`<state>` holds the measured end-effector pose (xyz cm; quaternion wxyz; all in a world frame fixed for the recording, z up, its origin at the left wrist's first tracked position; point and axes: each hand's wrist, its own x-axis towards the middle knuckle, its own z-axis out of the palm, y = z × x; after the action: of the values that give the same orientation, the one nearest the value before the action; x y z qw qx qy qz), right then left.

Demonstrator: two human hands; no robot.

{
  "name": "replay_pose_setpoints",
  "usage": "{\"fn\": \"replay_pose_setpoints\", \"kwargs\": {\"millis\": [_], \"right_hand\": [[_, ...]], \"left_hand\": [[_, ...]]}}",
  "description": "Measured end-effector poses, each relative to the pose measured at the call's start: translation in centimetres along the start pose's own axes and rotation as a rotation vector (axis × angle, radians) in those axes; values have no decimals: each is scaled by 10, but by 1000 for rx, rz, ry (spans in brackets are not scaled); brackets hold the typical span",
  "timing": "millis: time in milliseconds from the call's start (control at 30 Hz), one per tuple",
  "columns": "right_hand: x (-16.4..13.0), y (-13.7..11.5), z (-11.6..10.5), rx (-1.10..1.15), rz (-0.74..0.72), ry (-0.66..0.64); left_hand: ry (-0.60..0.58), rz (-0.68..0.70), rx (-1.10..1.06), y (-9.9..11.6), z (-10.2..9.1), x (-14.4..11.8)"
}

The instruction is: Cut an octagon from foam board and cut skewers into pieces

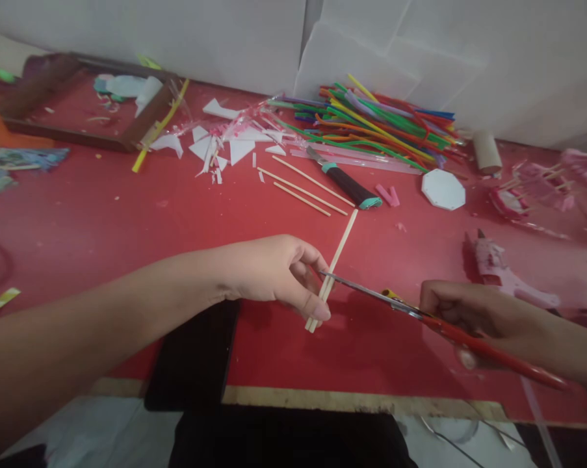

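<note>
The left hand (278, 276) is pinching thin wooden sticks (333, 265) steady while the right hand (473, 318), gripping red scissors (420, 313), is setting the blades against them.

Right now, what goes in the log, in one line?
left hand: holds sticks | right hand: holds scissors | scissors: blades at sticks | table: red

Left hand (273, 276) pinches a pair of thin wooden sticks (333, 268) above the red worktop (127, 214), fingers (317, 311) closed on the lower ends. Right hand (469, 318) grips red-handled scissors (420, 313), blade tips touching the sticks. Further back: loose sticks (303, 188), a craft knife (349, 185), coloured pipe cleaners (381, 123), a white octagon (443, 189), a pink glue gun (508, 276).
</note>
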<state>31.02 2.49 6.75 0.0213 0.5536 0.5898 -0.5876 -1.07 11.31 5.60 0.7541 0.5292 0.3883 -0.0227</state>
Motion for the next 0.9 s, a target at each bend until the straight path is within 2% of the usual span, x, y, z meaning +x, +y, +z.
{"fn": "replay_pose_setpoints", "kwargs": {"millis": [400, 567, 800, 900], "right_hand": [[-3, -5, 0, -128, -71, 20], [-1, -5, 1, -135, -35, 32], [6, 0, 4, -20, 37, 18], [10, 0, 5, -65, 59, 14]], "left_hand": [[26, -18, -44, 3, 3, 1], [12, -3, -37, 1, 2, 2], [16, -25, -36, 1, 2, 2], [20, -18, -18, 0, 1, 4]]}}
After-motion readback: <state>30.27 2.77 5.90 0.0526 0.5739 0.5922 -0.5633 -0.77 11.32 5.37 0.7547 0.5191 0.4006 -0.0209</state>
